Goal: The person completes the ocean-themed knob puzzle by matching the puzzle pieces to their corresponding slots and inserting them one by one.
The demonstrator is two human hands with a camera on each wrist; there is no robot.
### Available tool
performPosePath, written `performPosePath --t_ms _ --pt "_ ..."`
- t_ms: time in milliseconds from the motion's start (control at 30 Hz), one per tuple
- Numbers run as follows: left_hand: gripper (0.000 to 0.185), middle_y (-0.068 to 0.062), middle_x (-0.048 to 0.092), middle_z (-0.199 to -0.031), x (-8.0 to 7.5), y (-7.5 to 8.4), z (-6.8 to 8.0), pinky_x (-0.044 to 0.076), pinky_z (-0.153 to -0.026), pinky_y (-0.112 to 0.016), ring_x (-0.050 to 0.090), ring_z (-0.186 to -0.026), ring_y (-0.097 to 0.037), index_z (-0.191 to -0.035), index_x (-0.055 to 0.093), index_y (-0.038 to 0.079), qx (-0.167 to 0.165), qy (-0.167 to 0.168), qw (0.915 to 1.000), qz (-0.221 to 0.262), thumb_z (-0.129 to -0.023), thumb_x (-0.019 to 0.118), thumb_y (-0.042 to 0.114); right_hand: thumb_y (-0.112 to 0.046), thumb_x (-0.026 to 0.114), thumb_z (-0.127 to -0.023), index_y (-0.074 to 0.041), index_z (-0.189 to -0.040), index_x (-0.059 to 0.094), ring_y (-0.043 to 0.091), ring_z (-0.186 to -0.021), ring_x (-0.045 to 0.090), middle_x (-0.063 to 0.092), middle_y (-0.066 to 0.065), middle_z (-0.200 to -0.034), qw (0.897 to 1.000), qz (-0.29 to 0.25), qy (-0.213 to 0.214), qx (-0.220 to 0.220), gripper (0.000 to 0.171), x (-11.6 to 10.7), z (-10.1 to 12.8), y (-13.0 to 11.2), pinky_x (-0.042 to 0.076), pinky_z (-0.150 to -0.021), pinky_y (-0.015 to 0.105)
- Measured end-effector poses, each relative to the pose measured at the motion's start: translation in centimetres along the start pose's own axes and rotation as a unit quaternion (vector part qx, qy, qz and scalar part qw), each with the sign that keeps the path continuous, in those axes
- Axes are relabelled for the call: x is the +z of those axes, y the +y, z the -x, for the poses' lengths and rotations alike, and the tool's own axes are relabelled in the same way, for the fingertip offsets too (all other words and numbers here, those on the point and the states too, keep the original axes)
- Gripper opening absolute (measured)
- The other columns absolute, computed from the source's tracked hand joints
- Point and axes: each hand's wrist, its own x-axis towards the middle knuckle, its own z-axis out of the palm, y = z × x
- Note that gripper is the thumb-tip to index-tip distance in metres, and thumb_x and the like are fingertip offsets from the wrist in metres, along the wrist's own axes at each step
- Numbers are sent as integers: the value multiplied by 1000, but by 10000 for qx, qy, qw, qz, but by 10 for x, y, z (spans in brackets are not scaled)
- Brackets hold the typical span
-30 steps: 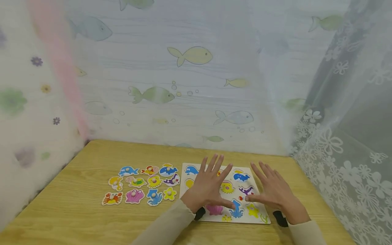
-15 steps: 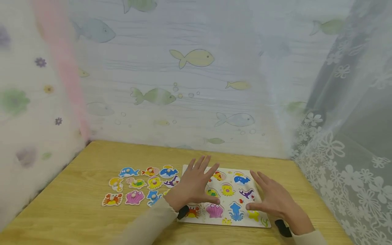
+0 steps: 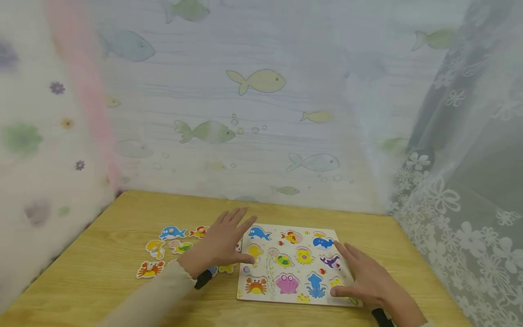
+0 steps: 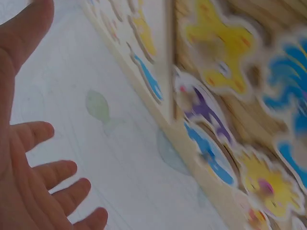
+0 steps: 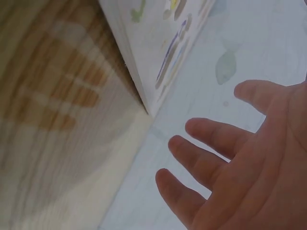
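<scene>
My left hand (image 3: 220, 240), fingers spread and thumb out, hovers over the loose knobbed puzzle pieces and reaches the board's left edge in the head view. It holds nothing and hides several pieces. Still showing are a crab piece (image 3: 150, 269), a seahorse piece (image 3: 155, 249), a turtle piece (image 3: 180, 246) and a blue dolphin piece (image 3: 172, 232). A starfish piece (image 4: 218, 45) shows blurred in the left wrist view. The white sea-animal puzzle board (image 3: 282, 298) lies flat with matching pictures in its recesses. My right hand (image 3: 365, 277), fingers extended and grasping nothing, overlaps the board's right edge.
The wooden table (image 3: 102, 254) carries everything. Behind it hangs a pale fish-print cloth (image 3: 261, 145), and a sheer flowered curtain (image 3: 461, 218) borders the right side. A dark band (image 3: 203, 279) sits at the left wrist.
My left hand has swept left, from over the board to over the loose pieces, uncovering the board's left half. My right hand has moved slightly nearer the front, still at the right edge.
</scene>
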Motion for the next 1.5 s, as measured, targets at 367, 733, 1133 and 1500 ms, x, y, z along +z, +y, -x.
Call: performPosePath --t_ms 367,733,1133,1500 --pt "94 -18 27 -152 -8 -48 29 24 -107 -58 28 -137 -39 -150 32 14 -312 -205 9981 493 -76 71 57 -80 69 -54 -3 -151 20 42 -133 33 28 22 -150 9939 -569 -614 720 133 8 10 -3 32 -100 60" --pt "81 -21 38 -145 -8 -79 46 31 -102 -58 37 -131 -42 -146 39 12 -424 -316 9976 452 -82 69 51 -79 68 -56 6 -147 24 41 -132 35 30 24 -148 9924 -397 -952 675 132 12 12 -3 32 -101 58" --pt "73 -18 47 -138 -4 -99 48 37 -99 -55 44 -125 -40 -139 47 7 -760 -547 9886 1183 -81 72 44 -79 66 -59 9 -144 29 41 -132 34 32 26 -146 9951 -140 -879 441 128 12 13 -2 33 -102 56" --pt "58 -14 52 -132 3 -101 37 41 -96 -51 50 -120 -34 -134 53 10 -797 -738 9830 1479 -84 73 34 -76 67 -62 11 -143 30 44 -133 32 30 28 -147 9939 -288 -895 578 124 13 14 -3 31 -103 58"
